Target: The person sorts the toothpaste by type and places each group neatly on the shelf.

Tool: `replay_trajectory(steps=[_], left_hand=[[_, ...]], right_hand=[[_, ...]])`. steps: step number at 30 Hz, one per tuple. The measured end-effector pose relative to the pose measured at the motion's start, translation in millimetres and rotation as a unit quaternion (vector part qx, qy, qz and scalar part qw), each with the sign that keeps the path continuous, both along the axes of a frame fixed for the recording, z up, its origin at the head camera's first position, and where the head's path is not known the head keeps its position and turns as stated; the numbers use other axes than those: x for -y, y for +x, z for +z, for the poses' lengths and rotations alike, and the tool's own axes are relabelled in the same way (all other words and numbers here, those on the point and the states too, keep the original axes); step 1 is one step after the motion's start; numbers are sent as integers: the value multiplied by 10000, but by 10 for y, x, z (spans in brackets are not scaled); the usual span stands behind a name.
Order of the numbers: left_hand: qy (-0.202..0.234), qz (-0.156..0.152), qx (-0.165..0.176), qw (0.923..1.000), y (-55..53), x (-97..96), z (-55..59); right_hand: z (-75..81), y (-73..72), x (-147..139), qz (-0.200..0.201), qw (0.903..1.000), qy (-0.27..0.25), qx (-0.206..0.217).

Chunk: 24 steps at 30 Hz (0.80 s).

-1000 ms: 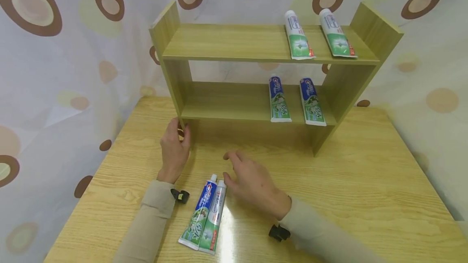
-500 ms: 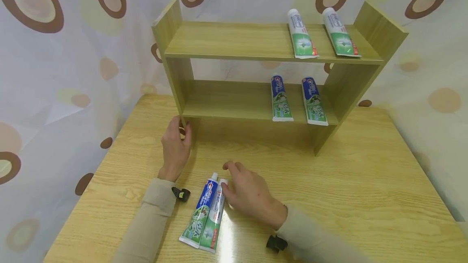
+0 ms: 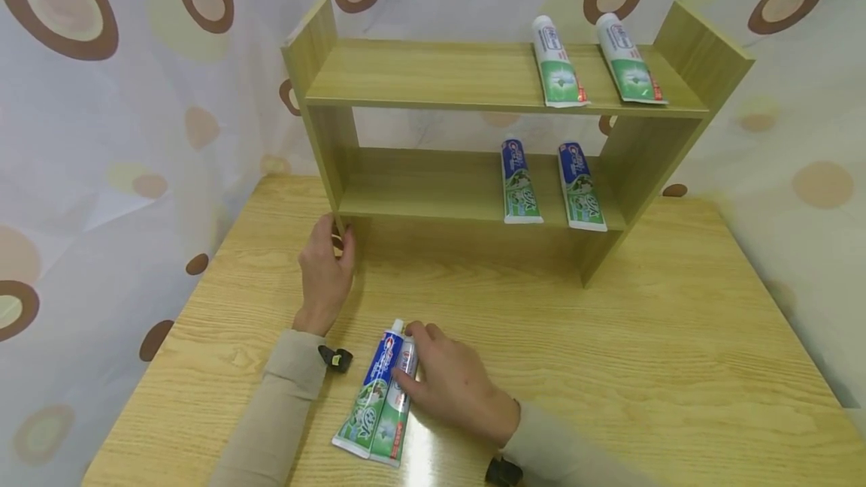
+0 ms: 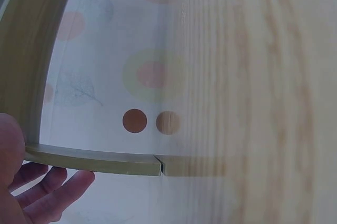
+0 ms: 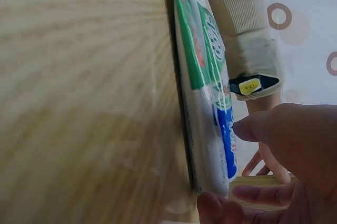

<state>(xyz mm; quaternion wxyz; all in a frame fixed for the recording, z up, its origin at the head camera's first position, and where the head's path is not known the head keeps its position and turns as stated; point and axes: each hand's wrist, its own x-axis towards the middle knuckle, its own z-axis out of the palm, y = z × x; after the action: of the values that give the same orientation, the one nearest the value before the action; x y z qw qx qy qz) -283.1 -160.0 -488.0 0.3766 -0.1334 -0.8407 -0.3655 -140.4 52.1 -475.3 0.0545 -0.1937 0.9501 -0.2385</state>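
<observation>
My left hand (image 3: 326, 269) grips the lower left side panel of a two-tier wooden shelf (image 3: 419, 75); in the left wrist view its thumb and fingers (image 4: 66, 195) lie on either side of the panel's edge. Two toothpaste tubes lie side by side on the table, caps away from me: a blue-and-green one (image 3: 372, 389) and a white-and-green one (image 3: 391, 427). Over the cap end of the white-and-green tube is my right hand (image 3: 456, 385), its thumb above the tubes and fingertips right at the cap. In the right wrist view, thumb and fingers stand apart around that end.
Two white-and-green toothpaste tubes (image 3: 560, 66) (image 3: 629, 66) lie on the top shelf, toward the right. Below them, two blue-and-green tubes (image 3: 519, 183) (image 3: 580, 186) rest on the lower shelf. A patterned curtain (image 3: 155, 96) hangs behind the wooden table (image 3: 676, 352).
My right hand has moved toward me and left, from beyond the tubes to over the white-and-green tube's cap end. The left hand has kept its grip on the shelf.
</observation>
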Motion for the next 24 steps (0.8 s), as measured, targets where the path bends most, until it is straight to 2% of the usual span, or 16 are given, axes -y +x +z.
replay_trajectory(steps=[9, 17, 24], left_hand=[[-23, 9, -29, 10000, -14, 6, 10], [-15, 51, -88, 9999, -3, 1, 8], [-4, 18, 26, 10000, 1, -1, -1]], right_hand=[[-98, 87, 54, -103, 9999, 86, 32], [-101, 97, 109, -102, 9995, 258, 157], [-99, 114, 128, -190, 9986, 398, 277]])
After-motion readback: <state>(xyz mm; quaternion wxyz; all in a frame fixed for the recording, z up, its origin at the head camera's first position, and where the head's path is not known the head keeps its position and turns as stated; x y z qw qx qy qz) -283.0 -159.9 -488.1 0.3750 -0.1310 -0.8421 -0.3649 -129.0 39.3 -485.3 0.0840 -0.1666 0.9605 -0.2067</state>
